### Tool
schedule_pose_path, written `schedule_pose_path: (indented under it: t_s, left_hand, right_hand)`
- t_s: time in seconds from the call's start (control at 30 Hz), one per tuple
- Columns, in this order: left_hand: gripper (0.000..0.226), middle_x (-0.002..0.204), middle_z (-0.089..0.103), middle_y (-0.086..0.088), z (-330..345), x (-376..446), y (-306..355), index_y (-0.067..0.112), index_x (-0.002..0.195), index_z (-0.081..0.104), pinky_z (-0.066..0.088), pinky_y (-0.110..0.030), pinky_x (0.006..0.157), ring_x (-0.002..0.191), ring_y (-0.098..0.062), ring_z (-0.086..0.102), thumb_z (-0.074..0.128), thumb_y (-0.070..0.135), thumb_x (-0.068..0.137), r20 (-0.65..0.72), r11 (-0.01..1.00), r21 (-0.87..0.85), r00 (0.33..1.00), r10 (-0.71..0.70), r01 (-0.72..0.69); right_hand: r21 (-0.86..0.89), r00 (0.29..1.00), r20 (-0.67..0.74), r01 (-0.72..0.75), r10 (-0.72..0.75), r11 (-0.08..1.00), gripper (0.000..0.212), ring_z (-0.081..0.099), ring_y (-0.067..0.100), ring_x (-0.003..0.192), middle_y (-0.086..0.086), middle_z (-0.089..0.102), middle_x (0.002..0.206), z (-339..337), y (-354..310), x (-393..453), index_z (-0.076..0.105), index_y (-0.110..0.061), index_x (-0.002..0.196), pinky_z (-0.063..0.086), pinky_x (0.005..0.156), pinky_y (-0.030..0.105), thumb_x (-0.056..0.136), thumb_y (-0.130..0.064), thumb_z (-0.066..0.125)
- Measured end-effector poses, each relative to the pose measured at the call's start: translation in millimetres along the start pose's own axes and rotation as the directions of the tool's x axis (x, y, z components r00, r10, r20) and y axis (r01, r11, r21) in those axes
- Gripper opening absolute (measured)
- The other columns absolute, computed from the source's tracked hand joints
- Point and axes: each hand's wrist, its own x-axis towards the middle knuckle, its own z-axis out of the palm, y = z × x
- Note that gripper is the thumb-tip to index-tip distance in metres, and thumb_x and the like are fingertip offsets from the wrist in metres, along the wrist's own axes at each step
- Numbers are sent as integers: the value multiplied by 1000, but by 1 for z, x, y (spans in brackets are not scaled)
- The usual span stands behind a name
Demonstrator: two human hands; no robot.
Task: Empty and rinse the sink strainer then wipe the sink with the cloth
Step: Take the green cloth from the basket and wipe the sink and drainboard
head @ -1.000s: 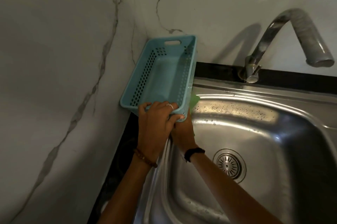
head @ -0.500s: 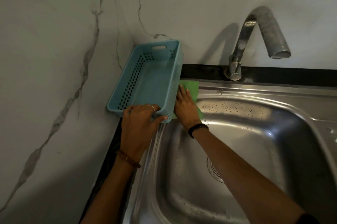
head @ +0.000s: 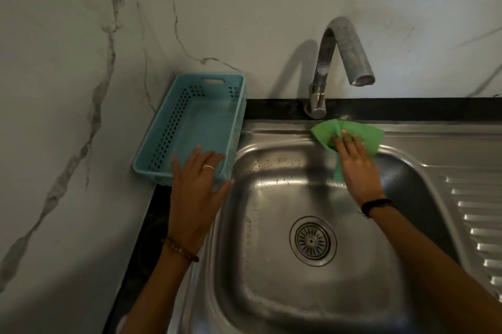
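Green cloth lay pressed under the right hand, fingers nearly straight, on the back rim of the steel sink below the tap. The left hand, fingers spread flat, rested on a blue basket beside the sink. The strainer sat in the drain.

Green cloth is showing plain, with no print; light blue basket is showing walls with a grid of small holes. Steel-grey sink is gleaming; white wall is bearing grey marble veins.
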Motion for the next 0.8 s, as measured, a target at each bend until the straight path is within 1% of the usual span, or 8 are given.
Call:
schedule_pose_path:
  t_s: [0.1, 0.2, 0.27, 0.33, 0.43, 0.53, 0.63, 0.8]
  left_hand:
    - [37, 122, 62, -6, 11, 5, 28, 8, 116, 61, 18, -29, 117, 123, -19, 49, 56, 29, 86, -161, 940, -229, 963, 218, -252]
    - [40, 135, 54, -6, 38, 19, 59, 12, 128, 53, 15, -17, 115, 132, -15, 41, 49, 27, 91, 2, 911, -345, 970, 243, -227]
    - [50, 150, 34, -5, 65, 32, 69, 13, 140, 35, 4, -12, 112, 139, -8, 18, 48, 21, 93, 140, 925, -354, 970, 201, -140]
    - [62, 157, 14, -5, 92, 47, 66, 13, 146, 16, -3, -15, 112, 142, -9, 2, 48, 14, 92, 216, 948, -311, 967, 137, -65]
    - [76, 158, -1, -9, 119, 67, 53, 11, 146, 1, -9, -23, 112, 145, -19, -7, 47, 1, 87, 246, 978, -207, 969, 33, 19]
    - [83, 157, -8, -10, 133, 78, 39, 10, 146, -8, -11, -29, 113, 145, -22, -9, 48, -1, 85, 230, 983, -145, 970, -80, 116]
    - [88, 157, -8, -12, 136, 79, 27, 9, 145, -10, -9, -34, 115, 145, -23, -7, 49, -1, 80, 295, 985, -78, 947, -127, 157]
    - [96, 157, -12, -13, 137, 72, 23, 7, 145, -11, -6, -32, 117, 145, -24, -6, 54, 1, 75, 307, 994, 40, 946, -108, 101]
  right_hand:
    - [134, 987, -11, -159, 162, 978, 67, 17, 35, 144, 16, 17, 157, -10, 7, -4, 24, -11, 146, 35, 110, 50, 86, 13, 42]
    - [142, 976, 53, -218, 212, 966, 63, 22, 39, 141, 22, 14, 156, -12, -18, 5, 23, -12, 146, 38, 107, 51, 89, 5, 45]
    - [129, 980, 55, -196, 191, 972, 61, 22, 37, 141, 23, 17, 154, -8, -44, 12, 23, -11, 146, 38, 107, 45, 91, 1, 47]
    - [127, 991, 14, -135, 134, 983, 54, 27, 33, 136, 19, 27, 148, -2, -69, 19, 31, -9, 142, 36, 109, 39, 91, -1, 48]
    - [164, 999, -34, 3, 2, 986, 45, 34, 30, 129, 14, 36, 141, 5, -104, 31, 40, -8, 135, 32, 108, 38, 91, -4, 49]
    - [150, 986, -65, 161, -153, 975, 42, 41, 32, 121, 15, 42, 136, 6, -119, 43, 45, -7, 131, 37, 102, 42, 89, -6, 51]
    - [73, 964, -60, 262, -258, 962, 51, 41, 34, 120, 16, 41, 136, 7, -106, 45, 39, -7, 137, 38, 101, 44, 88, 0, 49]
    - [-23, 988, -43, 150, -151, 988, 59, 41, 37, 120, 19, 39, 139, 4, -55, 27, 33, -10, 142, 40, 102, 44, 87, 4, 50]
